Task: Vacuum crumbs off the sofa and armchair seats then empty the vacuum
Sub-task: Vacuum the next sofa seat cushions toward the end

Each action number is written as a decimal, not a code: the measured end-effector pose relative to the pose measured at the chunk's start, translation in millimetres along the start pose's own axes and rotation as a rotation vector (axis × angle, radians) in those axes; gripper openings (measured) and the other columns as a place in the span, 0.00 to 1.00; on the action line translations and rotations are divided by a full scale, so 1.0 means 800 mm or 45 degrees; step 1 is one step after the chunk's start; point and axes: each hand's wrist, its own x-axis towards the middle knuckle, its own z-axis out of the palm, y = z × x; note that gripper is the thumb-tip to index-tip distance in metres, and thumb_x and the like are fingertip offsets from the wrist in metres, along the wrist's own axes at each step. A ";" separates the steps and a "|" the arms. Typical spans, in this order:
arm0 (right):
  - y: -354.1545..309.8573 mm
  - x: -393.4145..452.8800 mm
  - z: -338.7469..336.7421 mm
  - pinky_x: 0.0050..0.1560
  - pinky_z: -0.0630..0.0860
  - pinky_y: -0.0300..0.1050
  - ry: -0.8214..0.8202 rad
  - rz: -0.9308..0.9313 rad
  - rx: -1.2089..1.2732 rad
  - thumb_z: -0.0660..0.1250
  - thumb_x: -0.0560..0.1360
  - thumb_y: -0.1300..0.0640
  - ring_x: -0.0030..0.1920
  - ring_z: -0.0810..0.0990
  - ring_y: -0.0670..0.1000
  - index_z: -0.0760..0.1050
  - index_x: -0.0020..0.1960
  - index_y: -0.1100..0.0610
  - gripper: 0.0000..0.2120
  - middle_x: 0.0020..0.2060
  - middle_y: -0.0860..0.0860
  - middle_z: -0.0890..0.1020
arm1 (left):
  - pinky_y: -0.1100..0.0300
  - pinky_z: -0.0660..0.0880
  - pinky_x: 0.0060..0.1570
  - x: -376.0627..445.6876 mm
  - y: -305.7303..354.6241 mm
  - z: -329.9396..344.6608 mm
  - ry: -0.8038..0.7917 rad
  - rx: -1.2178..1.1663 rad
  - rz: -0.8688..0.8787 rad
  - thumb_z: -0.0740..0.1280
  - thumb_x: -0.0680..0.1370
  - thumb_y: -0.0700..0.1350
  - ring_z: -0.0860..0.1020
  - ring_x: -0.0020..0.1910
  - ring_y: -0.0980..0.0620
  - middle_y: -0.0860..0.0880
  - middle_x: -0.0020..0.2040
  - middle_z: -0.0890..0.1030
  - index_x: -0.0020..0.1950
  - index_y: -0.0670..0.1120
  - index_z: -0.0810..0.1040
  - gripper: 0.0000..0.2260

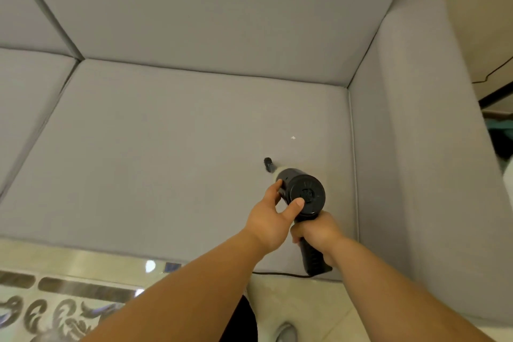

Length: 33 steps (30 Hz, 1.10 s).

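A black handheld vacuum [306, 193] hovers low over the grey sofa seat cushion [166, 153], its narrow nozzle [268, 164] touching the fabric. My right hand [319, 233] grips the vacuum's handle from below. My left hand [270, 216] holds the round rear body, thumb on the back cap and fingers curled round its left side. A small white crumb [293, 137] lies on the cushion beyond the nozzle, to its right.
The sofa's right armrest [416, 147] rises close beside the vacuum. The backrest [208, 14] stands behind, and another seat cushion [25, 97] lies to the left. A black cord [280, 274] trails off the seat's front edge. Glossy patterned floor [69, 300] lies below.
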 end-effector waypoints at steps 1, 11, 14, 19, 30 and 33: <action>0.008 -0.005 -0.002 0.39 0.75 0.47 -0.004 0.001 -0.012 0.71 0.62 0.69 0.40 0.78 0.58 0.78 0.43 0.59 0.12 0.38 0.57 0.81 | 0.48 0.69 0.66 -0.007 -0.005 0.006 0.002 -0.005 -0.001 0.65 0.76 0.57 0.73 0.66 0.46 0.51 0.72 0.68 0.76 0.57 0.56 0.31; 0.016 -0.031 -0.005 0.38 0.74 0.47 0.035 -0.117 -0.056 0.71 0.61 0.68 0.40 0.78 0.58 0.77 0.44 0.58 0.13 0.37 0.56 0.80 | 0.49 0.69 0.66 -0.031 -0.009 0.012 0.074 -0.041 0.040 0.66 0.76 0.58 0.74 0.65 0.47 0.51 0.71 0.70 0.75 0.57 0.59 0.30; -0.010 -0.022 0.012 0.38 0.74 0.47 0.004 -0.148 -0.049 0.71 0.62 0.68 0.40 0.78 0.58 0.77 0.46 0.58 0.14 0.38 0.56 0.80 | 0.49 0.69 0.67 -0.022 -0.003 -0.014 0.132 -0.037 0.061 0.66 0.75 0.58 0.73 0.65 0.48 0.51 0.71 0.70 0.74 0.58 0.60 0.29; -0.041 0.001 0.052 0.40 0.75 0.46 -0.051 -0.159 -0.091 0.71 0.63 0.67 0.42 0.78 0.57 0.76 0.49 0.56 0.16 0.40 0.55 0.81 | 0.47 0.69 0.66 -0.003 -0.008 -0.060 0.188 -0.013 0.004 0.66 0.76 0.57 0.74 0.64 0.46 0.51 0.70 0.71 0.74 0.58 0.60 0.28; 0.011 -0.009 0.002 0.35 0.71 0.43 0.139 -0.050 -0.086 0.71 0.61 0.68 0.40 0.77 0.54 0.76 0.42 0.53 0.14 0.38 0.53 0.81 | 0.48 0.69 0.66 -0.003 -0.011 0.007 -0.005 -0.040 0.008 0.66 0.76 0.57 0.74 0.65 0.47 0.51 0.72 0.69 0.75 0.57 0.58 0.30; 0.015 -0.020 -0.007 0.37 0.73 0.45 0.160 -0.063 -0.084 0.71 0.61 0.68 0.41 0.78 0.56 0.77 0.44 0.54 0.15 0.39 0.54 0.81 | 0.48 0.69 0.67 -0.011 -0.006 0.017 -0.025 -0.078 0.010 0.66 0.77 0.56 0.74 0.65 0.46 0.51 0.71 0.69 0.75 0.56 0.58 0.29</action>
